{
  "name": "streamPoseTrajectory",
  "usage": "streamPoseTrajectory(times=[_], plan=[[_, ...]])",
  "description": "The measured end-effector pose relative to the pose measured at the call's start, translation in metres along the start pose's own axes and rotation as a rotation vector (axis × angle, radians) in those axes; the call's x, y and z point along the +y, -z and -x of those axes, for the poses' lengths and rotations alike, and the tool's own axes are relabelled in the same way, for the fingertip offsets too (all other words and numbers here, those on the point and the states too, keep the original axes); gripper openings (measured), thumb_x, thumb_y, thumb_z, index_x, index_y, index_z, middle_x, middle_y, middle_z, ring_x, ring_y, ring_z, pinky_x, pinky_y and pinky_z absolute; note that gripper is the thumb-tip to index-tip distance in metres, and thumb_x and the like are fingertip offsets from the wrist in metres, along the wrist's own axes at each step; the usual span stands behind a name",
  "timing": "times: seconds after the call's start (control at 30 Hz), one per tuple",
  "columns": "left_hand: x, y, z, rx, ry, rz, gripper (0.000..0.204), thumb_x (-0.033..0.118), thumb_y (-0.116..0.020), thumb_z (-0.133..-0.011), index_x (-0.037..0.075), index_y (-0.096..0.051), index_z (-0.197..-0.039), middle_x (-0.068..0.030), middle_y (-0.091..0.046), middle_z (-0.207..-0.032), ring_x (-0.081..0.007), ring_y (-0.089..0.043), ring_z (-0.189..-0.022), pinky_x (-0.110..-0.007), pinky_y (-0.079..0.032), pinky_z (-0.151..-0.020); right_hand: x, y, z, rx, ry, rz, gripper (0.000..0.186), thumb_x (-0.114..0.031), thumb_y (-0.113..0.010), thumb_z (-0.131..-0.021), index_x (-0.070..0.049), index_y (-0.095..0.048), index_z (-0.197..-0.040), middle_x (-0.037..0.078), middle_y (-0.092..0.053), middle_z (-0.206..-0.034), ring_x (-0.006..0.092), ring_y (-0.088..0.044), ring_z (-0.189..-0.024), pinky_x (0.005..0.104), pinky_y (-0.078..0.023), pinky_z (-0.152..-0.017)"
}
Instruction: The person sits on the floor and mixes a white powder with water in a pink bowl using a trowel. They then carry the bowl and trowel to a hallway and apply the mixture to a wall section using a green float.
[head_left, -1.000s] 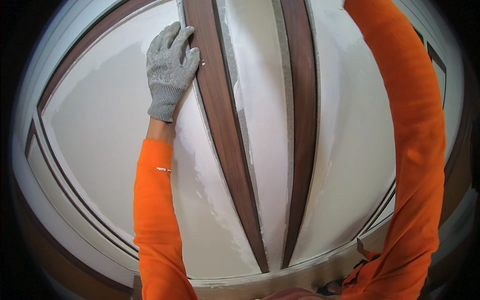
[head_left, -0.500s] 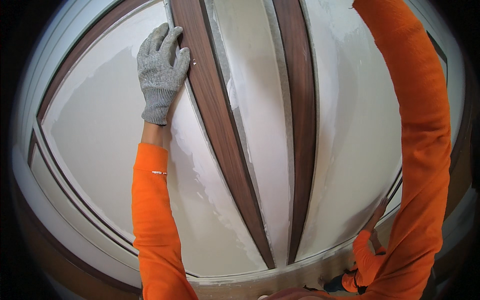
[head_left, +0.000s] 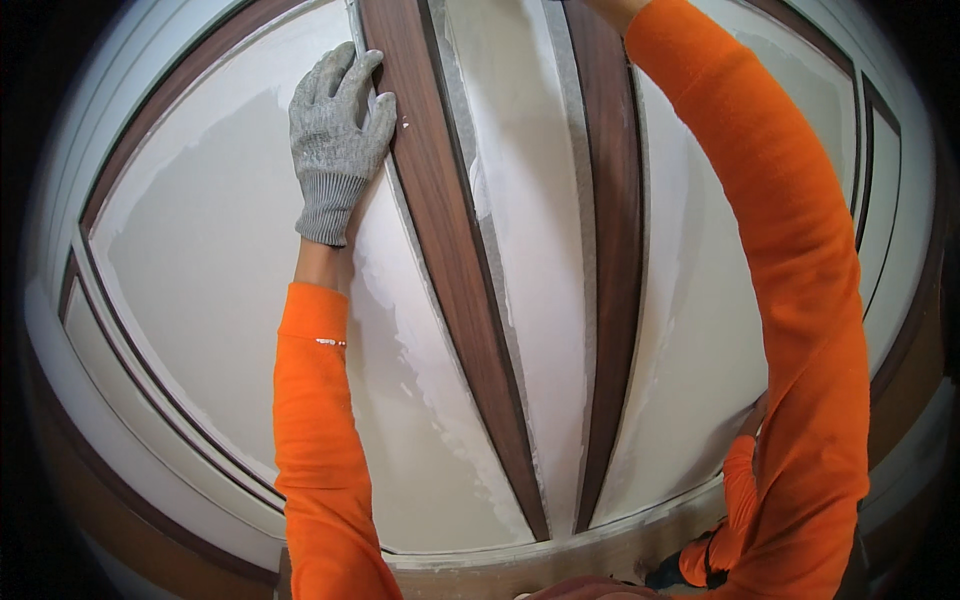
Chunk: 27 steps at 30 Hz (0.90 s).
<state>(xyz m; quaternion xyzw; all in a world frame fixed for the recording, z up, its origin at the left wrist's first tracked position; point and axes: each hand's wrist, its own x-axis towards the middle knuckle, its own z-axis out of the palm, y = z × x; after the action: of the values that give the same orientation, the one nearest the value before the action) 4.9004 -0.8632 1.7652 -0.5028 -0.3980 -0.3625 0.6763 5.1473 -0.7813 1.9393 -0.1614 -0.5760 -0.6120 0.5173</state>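
Observation:
My left hand [head_left: 342, 138], in a grey knit glove, rests against the wall panel at the upper left. Its fingers are stretched out and the thumb stands apart, with the thumb side by the edge of a dark wood strip [head_left: 440, 210]. A thin pale edge line [head_left: 357, 25] runs up past the index fingertip. My right arm [head_left: 790, 230], in an orange sleeve, reaches up and over to the top edge. Only bare skin at the wrist [head_left: 612, 8] shows there, near the top of a second dark wood strip [head_left: 612, 190]; the fingers are cut off.
Pale filler patches [head_left: 415, 350] cover the panels beside the strips. Between the strips runs a whitish band [head_left: 530, 220]. A co-worker in orange [head_left: 738, 490] is low at the right, partly behind my right arm. Dark trim [head_left: 165, 390] borders the panel at left.
My right arm has swung left, bringing its wrist into view at the top. My left hand keeps its place by the strip while the whole view shifts slightly. The co-worker is now more hidden.

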Motion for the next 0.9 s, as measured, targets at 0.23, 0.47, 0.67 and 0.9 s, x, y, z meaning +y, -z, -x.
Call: streamPoseTrajectory(times=[0.23, 0.47, 0.67, 0.9], plan=[[0.0, -0.003, 0.001, -0.013, 0.014, -0.01, 0.05, 0.042, -0.063, -0.096, 0.022, -0.061, -0.142, -0.0106, -0.055, -0.149, -0.0297, -0.047, -0.14, -0.046, -0.035, -0.12, 0.021, 0.067, 0.025, -0.211, 0.008, -0.357, 0.027, -0.013, -0.053, -0.095, 0.003, -0.072, -0.104, 0.029, -0.073, -0.101, 0.0397, -0.073, -0.095, 0.0461, -0.058, -0.086], [-0.004, 0.002, 0.001, -0.005, 0.004, -0.012, 0.049, 0.04, -0.064, -0.096, 0.021, -0.062, -0.141, -0.0103, -0.055, -0.149, -0.0299, -0.047, -0.141, -0.046, -0.034, -0.12, 0.049, 0.061, -0.021, -0.196, -0.215, -0.316, 0.033, -0.017, -0.051, -0.098, 0.003, -0.069, -0.116, 0.028, -0.071, -0.11, 0.0409, -0.07, -0.104, 0.048, -0.056, -0.091], [0.003, 0.0, -0.001, -0.003, 0.011, 0.022, 0.049, 0.039, -0.064, -0.095, 0.021, -0.062, -0.141, -0.0102, -0.056, -0.149, -0.0298, -0.047, -0.141, -0.046, -0.034, -0.12, 0.026, 0.015, -0.029, -0.193, -0.178, -0.123, 0.031, -0.013, -0.052, -0.094, 0.002, -0.072, -0.112, 0.028, -0.071, -0.115, 0.0393, -0.071, -0.104, 0.0479, -0.057, -0.089], [0.008, -0.002, -0.003, 0.004, 0.02, 0.023, 0.049, 0.039, -0.064, -0.095, 0.022, -0.062, -0.141, -0.01, -0.056, -0.149, -0.0299, -0.047, -0.141, -0.046, -0.034, -0.12, 0.058, 0.023, -0.025, -0.203, 0.188, -0.329, 0.024, -0.016, -0.052, -0.097, -0.006, -0.071, -0.107, 0.023, -0.072, -0.102, 0.0347, -0.071, -0.091, 0.0439, -0.057, -0.084]])
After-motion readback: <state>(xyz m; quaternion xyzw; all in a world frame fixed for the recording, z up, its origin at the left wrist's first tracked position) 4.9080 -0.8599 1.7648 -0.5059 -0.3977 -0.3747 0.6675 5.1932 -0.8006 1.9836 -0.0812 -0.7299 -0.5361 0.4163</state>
